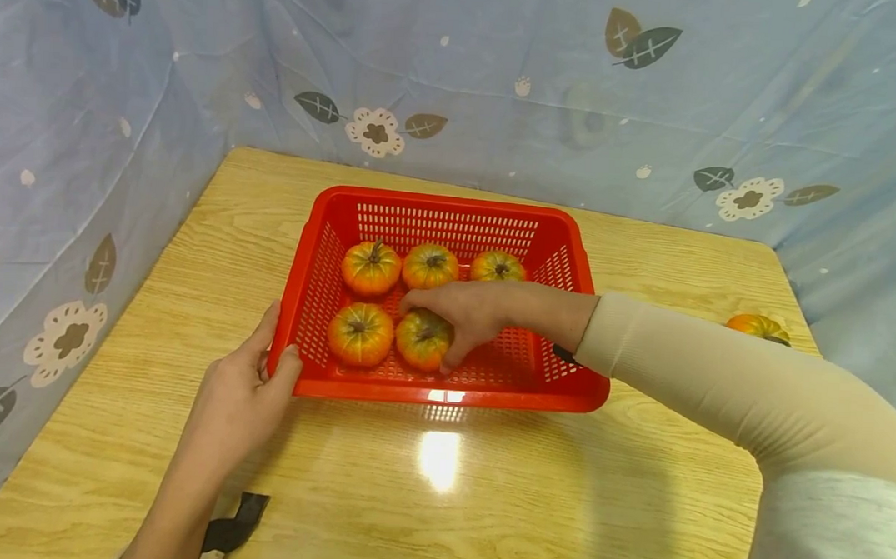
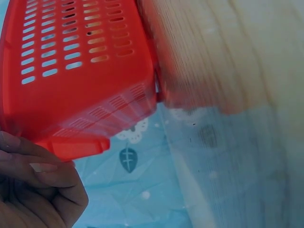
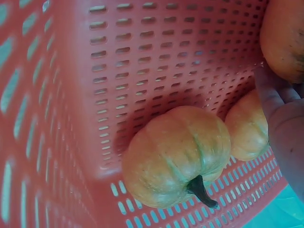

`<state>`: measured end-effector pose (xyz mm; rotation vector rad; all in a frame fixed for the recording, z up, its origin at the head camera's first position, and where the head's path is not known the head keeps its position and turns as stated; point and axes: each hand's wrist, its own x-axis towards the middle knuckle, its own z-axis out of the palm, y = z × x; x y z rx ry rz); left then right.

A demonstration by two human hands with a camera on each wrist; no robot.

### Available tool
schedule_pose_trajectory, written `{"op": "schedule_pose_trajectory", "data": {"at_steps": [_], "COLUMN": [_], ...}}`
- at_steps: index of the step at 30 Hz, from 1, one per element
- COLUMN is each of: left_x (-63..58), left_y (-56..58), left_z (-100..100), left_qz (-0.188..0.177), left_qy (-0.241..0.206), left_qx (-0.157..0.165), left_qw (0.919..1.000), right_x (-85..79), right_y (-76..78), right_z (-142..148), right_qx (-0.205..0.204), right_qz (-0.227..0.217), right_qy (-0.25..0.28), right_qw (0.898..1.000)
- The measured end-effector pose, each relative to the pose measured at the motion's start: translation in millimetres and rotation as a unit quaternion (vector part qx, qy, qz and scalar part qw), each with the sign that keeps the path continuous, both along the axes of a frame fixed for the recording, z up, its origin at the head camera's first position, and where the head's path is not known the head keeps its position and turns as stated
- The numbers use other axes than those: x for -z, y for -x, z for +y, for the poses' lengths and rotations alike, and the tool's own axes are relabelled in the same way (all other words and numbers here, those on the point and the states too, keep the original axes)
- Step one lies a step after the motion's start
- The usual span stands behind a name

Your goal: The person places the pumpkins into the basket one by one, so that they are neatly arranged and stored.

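Observation:
A red slotted basket (image 1: 458, 394) stands on the table with several small orange pumpkins inside. Three pumpkins make up its back row, among them one with a tall stem (image 1: 371, 268). My left hand (image 1: 242, 400) grips the basket's left rim, the thumb over the edge; in the left wrist view its curled fingers (image 2: 45, 173) lie by the rim. My right hand (image 1: 475, 312) reaches over the right wall and holds a front-row pumpkin (image 1: 419, 349) between thumb and fingers, partly covering it. Left of that sits another front-row pumpkin (image 1: 360, 334). In the right wrist view a stemmed pumpkin (image 3: 173, 154) rests near a basket corner.
One more pumpkin (image 1: 754, 325) lies on the wooden table (image 1: 513, 499) at the right, partly hidden behind my right sleeve (image 1: 684, 369). A blue patterned cloth (image 1: 501, 90) hangs behind and along the sides of the table.

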<state>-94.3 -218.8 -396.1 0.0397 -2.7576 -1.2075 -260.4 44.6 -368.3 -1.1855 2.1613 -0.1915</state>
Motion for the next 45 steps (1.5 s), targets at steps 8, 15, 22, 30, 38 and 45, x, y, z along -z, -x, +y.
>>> {"op": "schedule_pose_trajectory", "data": {"at_steps": [8, 15, 22, 30, 38, 45], "left_x": [0.1, -0.8, -0.5, -1.4, -1.0, -0.8], "left_y": [-0.5, -0.3, -0.6, -0.9, -1.2, -1.0], "left_z": [0, 1, 1, 1, -1, -1], "left_qz": [-0.002, -0.004, -0.003, -0.007, -0.009, 0.0], "left_qy": [0.008, 0.008, 0.006, 0.003, 0.004, 0.008], "left_qx": [-0.003, -0.004, -0.003, -0.007, -0.007, -0.003], "left_qw": [1.0, 1.0, 1.0, 1.0, 0.9999, 1.0], "right_x": [-1.4, -5.3, -17.9, -52.1, -85.5, -104.3], "right_y": [-1.2, -1.4, -1.7, -2.5, -0.7, -6.1], "right_z": [-3, -4, -3, 8, 50, 111], "right_qx": [-0.01, -0.015, 0.001, 0.023, 0.09, 0.199], "right_qz": [0.008, 0.002, 0.0, 0.014, 0.069, 0.091], "right_qy": [-0.023, -0.029, -0.024, 0.01, 0.081, 0.184], "right_qw": [1.0, 0.999, 1.0, 1.0, 0.99, 0.958]}}
